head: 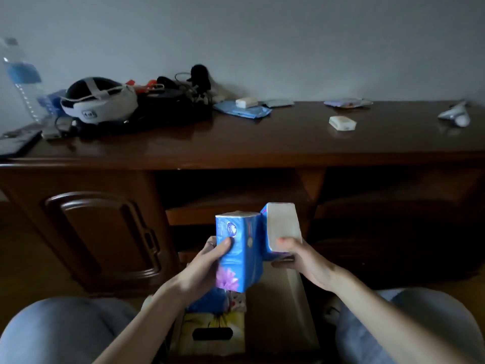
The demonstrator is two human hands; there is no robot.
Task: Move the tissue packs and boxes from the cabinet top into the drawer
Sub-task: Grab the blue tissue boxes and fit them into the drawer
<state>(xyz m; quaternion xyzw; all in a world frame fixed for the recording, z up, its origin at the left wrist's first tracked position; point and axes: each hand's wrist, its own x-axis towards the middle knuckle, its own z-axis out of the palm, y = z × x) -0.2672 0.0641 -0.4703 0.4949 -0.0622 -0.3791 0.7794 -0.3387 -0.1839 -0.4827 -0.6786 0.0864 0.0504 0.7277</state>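
Note:
My left hand (203,269) grips a blue tissue pack (238,254) with a purple flower, held upright above the open drawer (283,311). Beside it my right hand (301,261) holds a second blue pack (282,227), its white end turned toward me. The two packs touch side by side. Inside the drawer lies a yellow tissue box (212,332) with a dark slot, and another blue pack (207,302) sits partly hidden under my left wrist. On the cabinet top (262,143) rest a small white tissue pack (342,123), another white pack (246,102) and a flat blue pack (242,110).
At the cabinet top's left are a white headset (98,101), black cables and gear (170,98), a water bottle (22,80) and a dark tablet (18,144). A flat wrapper (347,103) and a white tool (455,115) lie to the right. My knees flank the drawer.

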